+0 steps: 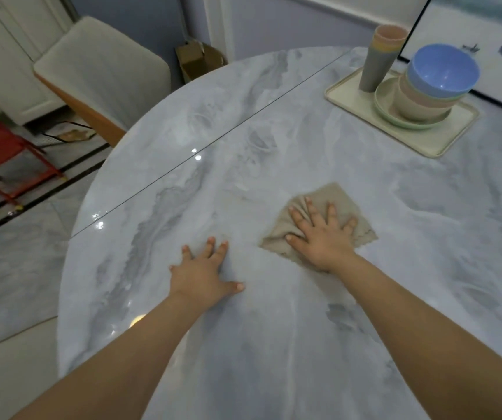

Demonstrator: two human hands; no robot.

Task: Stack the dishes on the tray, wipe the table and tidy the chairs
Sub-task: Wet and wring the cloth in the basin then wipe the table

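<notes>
My left hand (204, 269) flat on the counter (274, 344), right hand (322, 234) spread on one cloth (331, 195), one tray (349, 100) with stacked bowls (442, 77), cups (380, 62), one chair (101, 71) beyond

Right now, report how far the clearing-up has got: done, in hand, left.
Done: the stacked bowls topped by a blue bowl, the pale green plates and the nested cups sit on the cream rectangular tray. In hand: the right hand presses the beige cloth flat on the grey marble table; the left hand rests beside it. Left: the cream cushioned chair stands angled away from the table.
</notes>
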